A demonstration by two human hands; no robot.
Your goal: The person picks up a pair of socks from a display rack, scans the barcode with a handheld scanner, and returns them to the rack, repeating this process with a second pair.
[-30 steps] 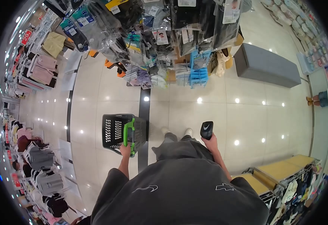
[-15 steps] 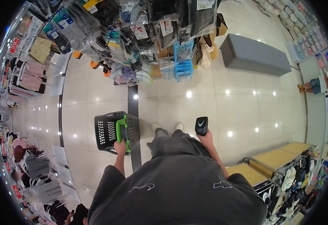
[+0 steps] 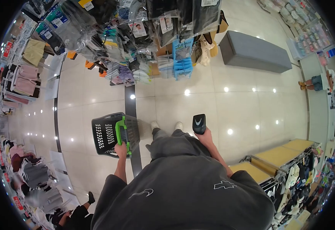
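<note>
Our left hand (image 3: pixel 121 150) is curled shut around the green handle (image 3: pixel 121 134) of a black shopping basket (image 3: pixel 108 134), gripping it at the handle's near end so the basket hangs out ahead of our fist, above the pale tiled floor (image 3: pixel 221 111). The basket tilts, its perforated wall turned up toward us, and its long axis runs roughly left to right across our path, while the handle crosses it, pointing away from us toward the dark stripe in the floor (image 3: pixel 130 103). Our right hand (image 3: pixel 205 136) is closed around the lower end of a small black item with a white swoosh mark (image 3: pixel 199 124); it stands nearly upright in our grip, its long axis pointing up and away from us, the marked face toward the camera. Between the two hands we see our grey trousers and the tips of our pale shoes (image 3: pixel 166 125) on the tiles. Ahead, a rack of packaged socks and small goods (image 3: pixel 144 34) hangs close over the aisle, and to its right a grey bench (image 3: pixel 253 53) sits on the floor. Clothing racks (image 3: pixel 25 82) line the left edge of the aisle, a shelf of footwear (image 3: pixel 294 180) stands at our right, and another person (image 3: pixel 319 81) stands far off at the right edge.
</note>
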